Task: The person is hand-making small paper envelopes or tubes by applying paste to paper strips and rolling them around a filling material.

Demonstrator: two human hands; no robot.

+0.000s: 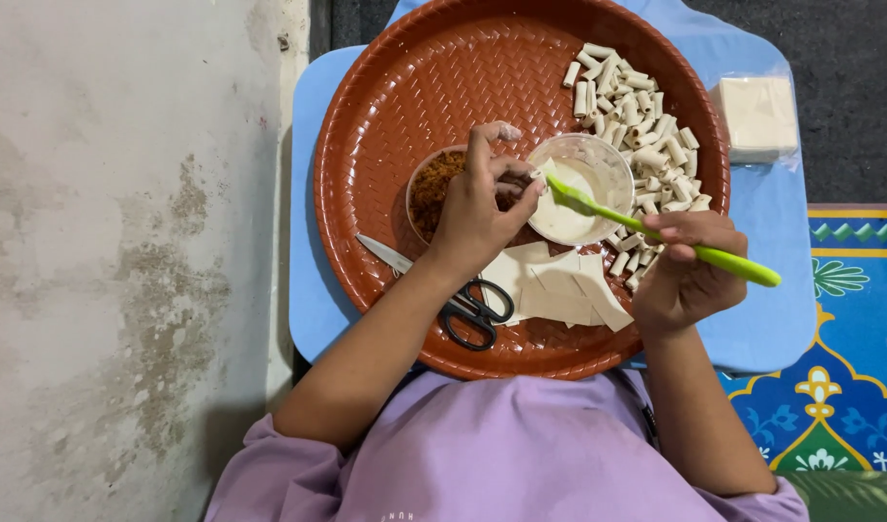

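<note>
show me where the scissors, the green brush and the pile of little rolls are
scissors [474, 311], head view, on the black handles.
green brush [719, 258], head view, on its handle past the right hand.
rolls [637, 106], head view, middle of the pile.

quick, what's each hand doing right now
Left hand: fingers pinched shut above the bowl of brown filling; what they grip cannot be told.
Right hand: closed around the green brush, its tip in the clear bowl.
</note>
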